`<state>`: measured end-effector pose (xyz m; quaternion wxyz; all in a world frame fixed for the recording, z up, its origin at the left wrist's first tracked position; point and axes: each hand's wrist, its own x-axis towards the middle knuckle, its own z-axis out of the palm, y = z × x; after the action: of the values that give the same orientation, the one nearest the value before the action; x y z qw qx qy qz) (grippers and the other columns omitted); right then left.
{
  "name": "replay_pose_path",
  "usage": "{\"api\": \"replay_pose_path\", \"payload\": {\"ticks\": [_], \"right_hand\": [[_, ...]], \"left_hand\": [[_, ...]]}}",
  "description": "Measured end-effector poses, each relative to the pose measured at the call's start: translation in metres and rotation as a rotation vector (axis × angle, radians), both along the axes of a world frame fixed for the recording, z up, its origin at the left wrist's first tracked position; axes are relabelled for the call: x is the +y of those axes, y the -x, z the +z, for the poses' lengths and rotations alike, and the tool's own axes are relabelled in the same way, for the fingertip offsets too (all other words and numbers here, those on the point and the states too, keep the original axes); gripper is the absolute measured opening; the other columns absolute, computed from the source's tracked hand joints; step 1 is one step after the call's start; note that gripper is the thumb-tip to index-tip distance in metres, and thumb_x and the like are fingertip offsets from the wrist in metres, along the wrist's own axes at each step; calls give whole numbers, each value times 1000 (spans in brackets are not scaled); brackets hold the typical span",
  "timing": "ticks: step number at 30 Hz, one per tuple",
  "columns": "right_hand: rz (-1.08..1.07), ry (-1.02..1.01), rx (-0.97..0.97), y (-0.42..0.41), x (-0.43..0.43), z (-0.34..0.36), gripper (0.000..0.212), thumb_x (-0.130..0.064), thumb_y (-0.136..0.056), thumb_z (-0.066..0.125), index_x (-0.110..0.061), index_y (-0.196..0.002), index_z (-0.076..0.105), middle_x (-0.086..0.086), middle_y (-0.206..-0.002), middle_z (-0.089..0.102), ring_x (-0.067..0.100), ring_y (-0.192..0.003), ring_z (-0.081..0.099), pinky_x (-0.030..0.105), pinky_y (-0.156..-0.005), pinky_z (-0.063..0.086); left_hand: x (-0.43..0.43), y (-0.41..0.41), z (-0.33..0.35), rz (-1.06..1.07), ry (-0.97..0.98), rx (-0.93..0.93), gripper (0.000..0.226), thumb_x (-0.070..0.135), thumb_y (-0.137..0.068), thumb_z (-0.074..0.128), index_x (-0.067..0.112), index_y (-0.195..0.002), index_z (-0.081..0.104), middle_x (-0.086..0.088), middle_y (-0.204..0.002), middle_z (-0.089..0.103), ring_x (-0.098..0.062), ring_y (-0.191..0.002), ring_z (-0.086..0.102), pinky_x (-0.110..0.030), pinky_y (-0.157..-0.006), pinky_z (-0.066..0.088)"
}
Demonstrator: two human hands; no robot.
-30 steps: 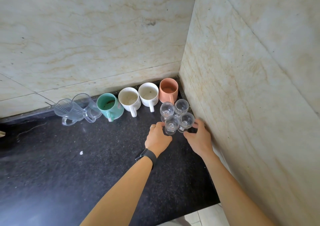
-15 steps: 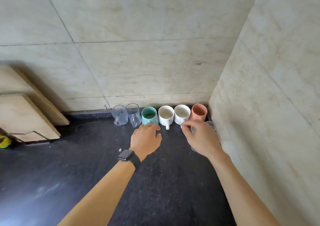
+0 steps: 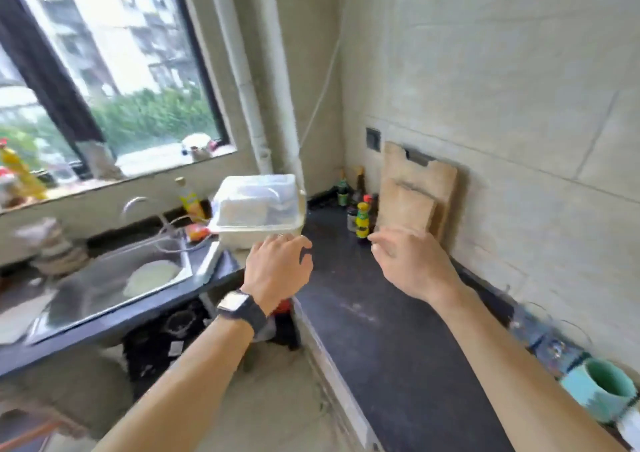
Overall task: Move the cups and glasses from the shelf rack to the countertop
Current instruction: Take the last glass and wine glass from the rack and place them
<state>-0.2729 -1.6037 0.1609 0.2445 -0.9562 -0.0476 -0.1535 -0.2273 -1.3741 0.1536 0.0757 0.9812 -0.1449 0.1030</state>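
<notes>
Hovering above the dark tabletop (image 3: 381,330), left hand (image 3: 277,271) and right hand (image 3: 412,264) show empty, spread grips; bottles (image 3: 362,221) and cutting boards (image 3: 415,192) stand ahead.

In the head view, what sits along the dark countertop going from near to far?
Green ceramic mug → clear glass cups → right hand above the black countertop → yellow-capped small bottle → dark bottles in the far corner.

Both empty hands, left hand (image 3: 277,268) and right hand (image 3: 412,264), hover over countertop (image 3: 381,341).
</notes>
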Motion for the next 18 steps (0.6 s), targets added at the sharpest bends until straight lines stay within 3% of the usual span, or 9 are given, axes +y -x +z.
{"api": "replay_pose_path", "payload": {"ticks": [5, 8, 11, 18], "right_hand": [[355, -3, -107, -26, 179, 45, 26, -27, -97, 62, -25, -119, 75, -2, -126, 72, 27, -119, 61, 35, -103, 44], [551, -2, -138, -20, 297, 68, 24, -30, -95, 64, -31, -116, 76, -6, -123, 72, 26, -116, 62, 36, -98, 48], [712, 5, -168, -7, 408, 86, 27, -32, -95, 62, -31, -120, 73, -9, -127, 70, 25, -121, 60, 35, -102, 44], [922, -34, -181, 24, 609, 104, 38, -40, -99, 54, -35, -137, 60, -12, -141, 60, 18, -131, 47, 37, -109, 41]], "left_hand": [[174, 56, 59, 324, 29, -176, 30, 36, -92, 54, 34, -118, 69, 3, -119, 70, -26, -114, 60, -36, -93, 48], [277, 101, 87, 502, -13, -240, 32, 39, -93, 51, 35, -120, 68, 4, -116, 71, -24, -106, 64, -35, -88, 49], [372, 147, 109, 663, -20, -270, 34, 39, -94, 51, 34, -123, 67, 2, -116, 70, -24, -105, 64, -37, -89, 50], [549, 219, 134, 834, 12, -284, 35, 36, -96, 53, 35, -130, 63, 2, -119, 69, -22, -106, 63, -37, -88, 54]]}}
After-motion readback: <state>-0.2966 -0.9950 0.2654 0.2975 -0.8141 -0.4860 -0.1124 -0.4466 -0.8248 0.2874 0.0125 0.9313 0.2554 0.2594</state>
